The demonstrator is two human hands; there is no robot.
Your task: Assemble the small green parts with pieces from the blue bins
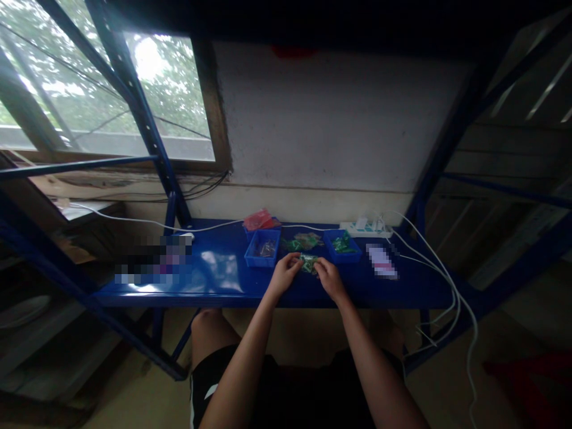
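Here we saw the left hand (282, 275) and right hand (329, 277) both pinching a small green packet (308, 263) above the blue shelf (214, 280), with a blue tray (263, 248) at its ten o'clock.

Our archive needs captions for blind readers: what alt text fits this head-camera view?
Both hands, left hand and right hand, hold a small green packet over a blue shelf. Behind them sit two blue trays, loose green packets, a red packet and a white power strip.
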